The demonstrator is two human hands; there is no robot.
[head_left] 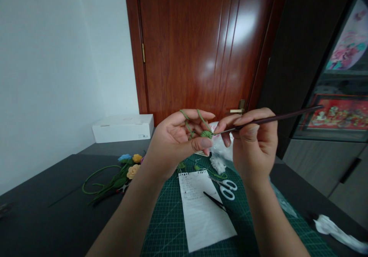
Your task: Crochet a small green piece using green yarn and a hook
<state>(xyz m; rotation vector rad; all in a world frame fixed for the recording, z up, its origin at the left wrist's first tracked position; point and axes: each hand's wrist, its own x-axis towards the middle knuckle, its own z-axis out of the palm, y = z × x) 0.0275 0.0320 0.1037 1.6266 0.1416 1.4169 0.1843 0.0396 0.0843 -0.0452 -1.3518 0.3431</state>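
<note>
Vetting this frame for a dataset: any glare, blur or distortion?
Head view: bright glare patches toward the right side of the door; head view: wide-angle stretch, the cabinet leaning at the right; head view: handwriting on the paper too soft to read; head view: tip of the hook at the green yarn piece hard to make out.

Your small green crocheted piece (206,134) sits pinched in your left hand (181,136), green yarn (204,120) looped around that hand. Your dark-handled hook (278,117) slants, metal tip at the piece's edge.

The person's left hand (178,142) and right hand (255,147) are bare, with slim fingers (260,114), and the forearms (126,213) are bare too.
</note>
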